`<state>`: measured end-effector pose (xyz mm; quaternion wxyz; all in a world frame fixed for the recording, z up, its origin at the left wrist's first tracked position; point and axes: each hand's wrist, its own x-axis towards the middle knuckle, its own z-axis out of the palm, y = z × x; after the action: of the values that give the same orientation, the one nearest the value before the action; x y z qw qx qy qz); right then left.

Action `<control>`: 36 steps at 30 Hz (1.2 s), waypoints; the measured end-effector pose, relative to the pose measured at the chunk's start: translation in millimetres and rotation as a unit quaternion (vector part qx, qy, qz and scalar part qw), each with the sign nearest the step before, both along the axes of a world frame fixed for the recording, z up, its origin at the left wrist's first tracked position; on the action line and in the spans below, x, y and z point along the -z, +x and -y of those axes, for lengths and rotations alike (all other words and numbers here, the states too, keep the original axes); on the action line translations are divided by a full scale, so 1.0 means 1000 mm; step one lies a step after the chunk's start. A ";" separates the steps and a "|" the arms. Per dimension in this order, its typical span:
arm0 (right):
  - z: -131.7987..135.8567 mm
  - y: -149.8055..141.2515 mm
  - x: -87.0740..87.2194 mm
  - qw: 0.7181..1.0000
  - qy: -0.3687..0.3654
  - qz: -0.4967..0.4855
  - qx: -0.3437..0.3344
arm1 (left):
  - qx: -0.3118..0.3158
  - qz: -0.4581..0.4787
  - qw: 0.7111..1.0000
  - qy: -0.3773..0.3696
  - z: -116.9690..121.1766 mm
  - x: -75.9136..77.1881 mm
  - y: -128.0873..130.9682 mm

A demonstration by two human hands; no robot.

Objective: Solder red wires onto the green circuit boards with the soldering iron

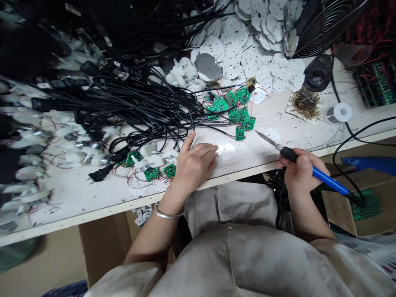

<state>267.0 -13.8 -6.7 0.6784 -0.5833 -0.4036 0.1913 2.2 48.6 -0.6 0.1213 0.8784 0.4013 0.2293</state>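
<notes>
blue soldering iron [328, 180], gripped in right hand [301, 171], slants tip-first up-left over workbench [253, 161].

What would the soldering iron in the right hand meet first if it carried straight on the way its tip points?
The soldering iron in the right hand would probably reach a small green circuit board first, though depth is unclear here.

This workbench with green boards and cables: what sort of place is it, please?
Probably a small electronics assembly workshop. The right hand holds a blue-handled soldering iron, green circuit boards with red wires lie nearby, and black power cords are heaped beside them.
</notes>
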 end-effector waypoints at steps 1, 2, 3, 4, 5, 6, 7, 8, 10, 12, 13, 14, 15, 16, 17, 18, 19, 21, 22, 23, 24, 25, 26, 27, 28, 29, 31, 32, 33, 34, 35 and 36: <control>-0.003 0.010 -0.001 0.999 0.013 -0.003 0.045 | 0.003 0.003 1.000 0.005 0.000 0.000 -0.001; -0.007 0.021 -0.002 0.996 0.020 0.001 0.084 | 0.007 0.005 1.000 0.013 -0.001 0.000 -0.002; -0.009 0.032 -0.002 0.993 0.020 0.010 0.120 | 0.011 0.006 1.000 0.022 -0.002 0.000 -0.003; -0.012 0.044 -0.002 0.988 0.012 0.025 0.150 | 0.016 0.007 0.999 0.031 -0.003 0.000 -0.004; -0.013 0.055 -0.001 0.983 0.000 0.043 0.177 | 0.021 0.008 0.999 0.036 -0.004 0.001 -0.005; -0.014 0.065 0.001 0.978 -0.015 0.063 0.198 | 0.025 0.010 0.999 0.039 -0.005 0.001 -0.005; -0.015 0.074 0.004 0.973 -0.026 0.084 0.213 | 0.028 0.010 0.999 0.038 -0.006 0.001 -0.005; -0.016 0.082 0.007 0.968 -0.034 0.106 0.225 | 0.030 0.009 0.999 0.038 -0.007 0.000 -0.005; -0.018 0.092 0.013 0.963 -0.045 0.138 0.228 | 0.029 0.007 0.999 0.035 -0.007 -0.001 -0.004; -0.020 0.096 0.019 0.964 -0.051 0.142 0.218 | 0.018 0.009 0.999 0.035 -0.007 -0.001 -0.002; -0.021 0.096 0.022 0.966 -0.052 0.136 0.211 | 0.011 0.012 0.999 0.037 -0.006 0.000 -0.001; -0.022 0.096 0.024 0.969 -0.054 0.129 0.205 | 0.004 0.015 0.999 0.041 -0.006 0.001 0.000; -0.023 0.095 0.026 0.970 -0.057 0.123 0.201 | -0.003 0.016 0.999 0.046 -0.006 0.003 0.001; -0.023 0.094 0.028 0.971 -0.059 0.122 0.198 | -0.011 0.017 0.998 0.053 -0.005 0.005 0.002; -0.023 0.093 0.030 0.971 -0.062 0.125 0.196 | -0.018 0.016 0.998 0.060 -0.005 0.006 0.002; -0.023 0.092 0.032 0.970 -0.066 0.130 0.195 | -0.024 0.013 0.998 0.063 -0.004 0.008 0.002; -0.023 0.092 0.033 0.969 -0.069 0.136 0.194 | -0.032 0.012 0.997 0.064 -0.004 0.009 0.002; -0.022 0.091 0.034 0.967 -0.074 0.146 0.194 | -0.041 0.014 0.997 0.062 -0.003 0.009 0.002; -0.022 0.091 0.034 0.966 -0.076 0.149 0.194 | -0.041 0.016 0.997 0.058 -0.003 0.008 0.002; -0.021 0.091 0.034 0.966 -0.079 0.153 0.195 | -0.039 0.018 0.998 0.055 -0.003 0.007 0.003; -0.022 0.091 0.034 0.965 -0.082 0.156 0.195 | -0.036 0.020 0.998 0.052 -0.003 0.006 0.003; -0.022 0.091 0.032 0.964 -0.086 0.159 0.194 | -0.033 0.020 0.998 0.048 -0.003 0.005 0.003; -0.022 0.091 0.031 0.964 -0.090 0.161 0.193 | -0.031 0.017 0.998 0.044 -0.003 0.003 0.004; -0.022 0.091 0.028 0.964 -0.094 0.160 0.193 | -0.033 0.015 0.999 0.041 -0.003 0.002 0.004; -0.022 0.090 0.026 0.965 -0.095 0.153 0.192 | -0.036 0.012 0.999 0.038 -0.003 0.001 0.005; -0.022 0.089 0.022 0.967 -0.089 0.140 0.192 | -0.041 0.009 0.999 0.034 -0.003 0.000 0.006; -0.019 0.082 0.015 0.974 -0.062 0.102 0.191 | -0.052 0.003 0.998 0.027 -0.001 -0.001 0.008; -0.018 0.076 0.012 0.978 -0.041 0.084 0.188 | -0.057 0.001 0.998 0.026 -0.001 -0.001 0.009; -0.016 0.069 0.008 0.981 -0.019 0.069 0.181 | -0.063 -0.002 0.998 0.028 0.000 -0.001 0.011; -0.014 0.060 0.005 0.984 0.000 0.061 0.166 | -0.069 -0.007 0.997 0.032 0.001 0.000 0.012; -0.011 0.049 0.002 0.988 0.016 0.061 0.144 | -0.076 -0.012 0.996 0.036 0.001 0.000 0.012; -0.009 0.037 0.000 0.991 0.027 0.069 0.112 | -0.082 -0.016 0.996 0.037 0.001 0.001 0.013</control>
<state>303.9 -5.0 -6.7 0.6817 -0.6180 -0.3864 0.0629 15.2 47.3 -1.7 0.0631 0.8502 0.4650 0.2387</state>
